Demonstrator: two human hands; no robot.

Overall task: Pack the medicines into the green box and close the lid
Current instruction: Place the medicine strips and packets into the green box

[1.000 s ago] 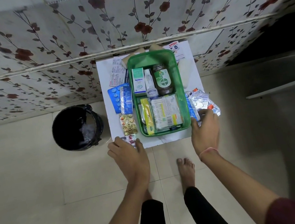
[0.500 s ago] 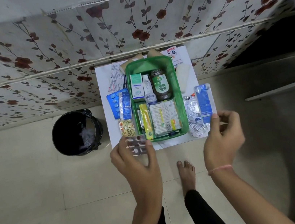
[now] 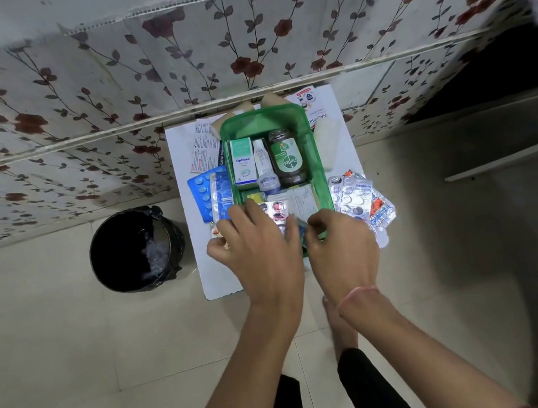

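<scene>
The open green box (image 3: 318, 162) stands on a small white table (image 3: 179, 154). Its far half holds an Optibex carton (image 3: 243, 164), a small white bottle (image 3: 265, 169) and a Dettol bottle (image 3: 287, 159); flat packs (image 3: 301, 201) lie in the near half. My left hand (image 3: 260, 253) holds a silver blister strip with red capsules (image 3: 276, 212) over the box's near left part. My right hand (image 3: 341, 249) is curled over the near right corner, and a sliver of a blue blister strip (image 3: 301, 231) shows at its fingers. The box's near wall is mostly hidden.
Blue blister strips (image 3: 205, 192) and a leaflet (image 3: 204, 147) lie left of the box, silver strips (image 3: 354, 192) to its right, a pale roll (image 3: 329, 140) beside it. A black bin (image 3: 136, 250) stands on the floor at left. A flowered wall rises behind the table.
Both hands have moved inward and forward from the table's front edge to above the box's near half. The left brought the red-capsule strip, the right the blue strip it lifted.
</scene>
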